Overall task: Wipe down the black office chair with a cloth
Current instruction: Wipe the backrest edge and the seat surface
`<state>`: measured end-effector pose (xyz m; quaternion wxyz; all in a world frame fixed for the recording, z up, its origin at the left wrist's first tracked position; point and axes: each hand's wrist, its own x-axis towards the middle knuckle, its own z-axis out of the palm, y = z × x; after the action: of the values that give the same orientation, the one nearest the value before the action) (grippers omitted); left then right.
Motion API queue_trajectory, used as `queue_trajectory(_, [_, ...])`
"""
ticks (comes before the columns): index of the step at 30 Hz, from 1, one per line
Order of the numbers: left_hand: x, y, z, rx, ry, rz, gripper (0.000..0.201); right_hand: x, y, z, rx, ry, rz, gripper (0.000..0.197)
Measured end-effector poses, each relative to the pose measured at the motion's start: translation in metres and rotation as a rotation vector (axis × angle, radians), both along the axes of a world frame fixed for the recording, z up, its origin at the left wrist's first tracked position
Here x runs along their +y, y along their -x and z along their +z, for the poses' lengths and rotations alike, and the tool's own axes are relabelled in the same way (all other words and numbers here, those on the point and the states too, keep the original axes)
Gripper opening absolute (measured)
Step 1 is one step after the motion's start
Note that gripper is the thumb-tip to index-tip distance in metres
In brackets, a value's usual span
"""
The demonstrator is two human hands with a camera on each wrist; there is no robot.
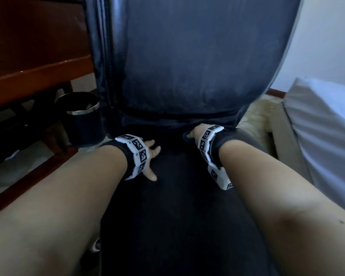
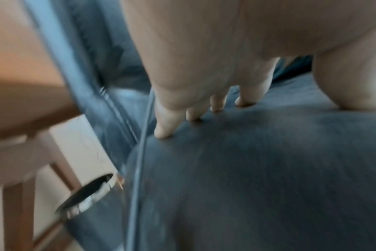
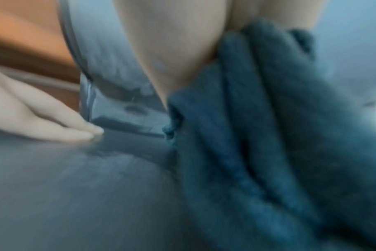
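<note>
The black office chair fills the head view, its backrest (image 1: 187, 56) upright and its seat (image 1: 173, 206) below me. My left hand (image 1: 152, 157) rests on the left of the seat with its fingers spread. In the left wrist view the straight fingertips (image 2: 164, 130) press into the seat (image 2: 258, 169). My right hand (image 1: 193, 133) is at the crease between seat and backrest and grips a bunched dark blue cloth (image 3: 268, 135), which lies against the seat. Only a corner of the cloth (image 1: 186, 134) shows in the head view. The right fingers are hidden under the cloth.
A black bin with a chrome rim (image 1: 80, 116) stands on the floor just left of the chair, under a red-brown wooden desk (image 1: 38, 74). To the right are a white bed (image 1: 323, 126) and a cream rug (image 1: 255, 116).
</note>
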<state>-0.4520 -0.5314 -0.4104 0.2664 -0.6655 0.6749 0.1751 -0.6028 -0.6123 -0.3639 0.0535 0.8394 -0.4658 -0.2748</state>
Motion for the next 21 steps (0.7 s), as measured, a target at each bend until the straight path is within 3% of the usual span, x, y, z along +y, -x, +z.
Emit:
queue_trajectory(2, [-0.009, 0.003, 0.006, -0.069, 0.006, -0.05, 0.103, -0.001, 0.023, 0.003, -0.101, 0.012, -0.049, 0.045])
queue_trajectory(8, [-0.019, 0.007, 0.012, -0.135, 0.132, -0.04, 0.104, 0.002, 0.083, 0.037, -0.246, 0.089, -0.17, 0.043])
queue_trajectory(14, [-0.009, 0.028, 0.051, 0.222, 0.439, 0.21, 0.109, 0.007, 0.122, 0.07, -0.39, 0.182, -0.301, 0.049])
queue_trajectory(21, [0.013, 0.04, 0.119, 0.305, 0.631, 0.23, 0.108, 0.042, 0.112, 0.118, -0.539, 0.321, -0.288, 0.052])
